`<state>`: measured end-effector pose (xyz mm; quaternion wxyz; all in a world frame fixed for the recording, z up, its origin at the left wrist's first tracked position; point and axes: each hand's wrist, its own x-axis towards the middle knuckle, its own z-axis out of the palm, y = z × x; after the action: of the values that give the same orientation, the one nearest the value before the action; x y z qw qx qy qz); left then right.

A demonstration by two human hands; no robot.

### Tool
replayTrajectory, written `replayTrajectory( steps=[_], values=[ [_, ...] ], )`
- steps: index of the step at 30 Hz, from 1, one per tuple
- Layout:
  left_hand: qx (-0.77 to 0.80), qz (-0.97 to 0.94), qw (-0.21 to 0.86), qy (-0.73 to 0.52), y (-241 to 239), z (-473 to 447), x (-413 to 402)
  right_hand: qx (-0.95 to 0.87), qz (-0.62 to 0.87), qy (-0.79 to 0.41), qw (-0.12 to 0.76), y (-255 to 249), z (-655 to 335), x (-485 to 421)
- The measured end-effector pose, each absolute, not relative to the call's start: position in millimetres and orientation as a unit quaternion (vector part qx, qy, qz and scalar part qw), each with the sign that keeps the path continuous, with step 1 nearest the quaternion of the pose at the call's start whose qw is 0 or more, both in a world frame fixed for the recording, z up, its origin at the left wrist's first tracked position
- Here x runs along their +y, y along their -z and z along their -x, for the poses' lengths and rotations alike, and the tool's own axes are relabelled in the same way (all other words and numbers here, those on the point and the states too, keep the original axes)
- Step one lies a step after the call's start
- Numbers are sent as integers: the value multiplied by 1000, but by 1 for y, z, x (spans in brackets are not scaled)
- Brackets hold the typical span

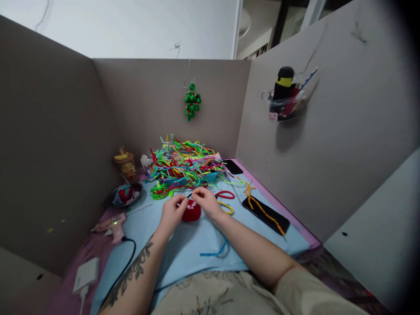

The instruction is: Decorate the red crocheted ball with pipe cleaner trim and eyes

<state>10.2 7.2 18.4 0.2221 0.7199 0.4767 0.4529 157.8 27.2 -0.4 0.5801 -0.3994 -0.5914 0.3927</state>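
Observation:
My left hand (173, 213) and my right hand (205, 200) meet over a small red fuzzy piece (191, 213) on the light blue mat (183, 249). Both hands have their fingers curled in a pinch at the top of the red piece, where a bit of white shows. A green fuzzy figure (159, 190) lies just behind my left hand. A big tangle of coloured pipe cleaners (183, 162) is piled behind both hands. Red and yellow loops (225, 200) lie right of my right hand.
A pink glue gun (113, 225) with a black cord lies at the left, a white adapter (85, 274) nearer me. A dark dish (124, 195) of scraps and a small jar (124, 162) stand behind it. Two phones (266, 214) (232, 166) lie right. Grey partitions surround the desk; a green ornament (192, 101) hangs on the back one.

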Motion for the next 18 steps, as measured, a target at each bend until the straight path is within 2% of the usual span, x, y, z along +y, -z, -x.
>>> replayTrajectory(
  steps=[3,6,12,18],
  values=[
    [476,-759,144,-419,-17,-5,8,-724,396,-176,537,-5,-168,24],
    [470,-790,97,-383,-16,-3,8,-776,389,-69,492,-7,-172,23],
    [469,-810,32,-350,-16,-3,7,-792,399,-6,463,-1,-173,25],
    [469,-815,26,-339,-18,-2,5,-795,392,-21,462,-1,-173,24]
  ],
)
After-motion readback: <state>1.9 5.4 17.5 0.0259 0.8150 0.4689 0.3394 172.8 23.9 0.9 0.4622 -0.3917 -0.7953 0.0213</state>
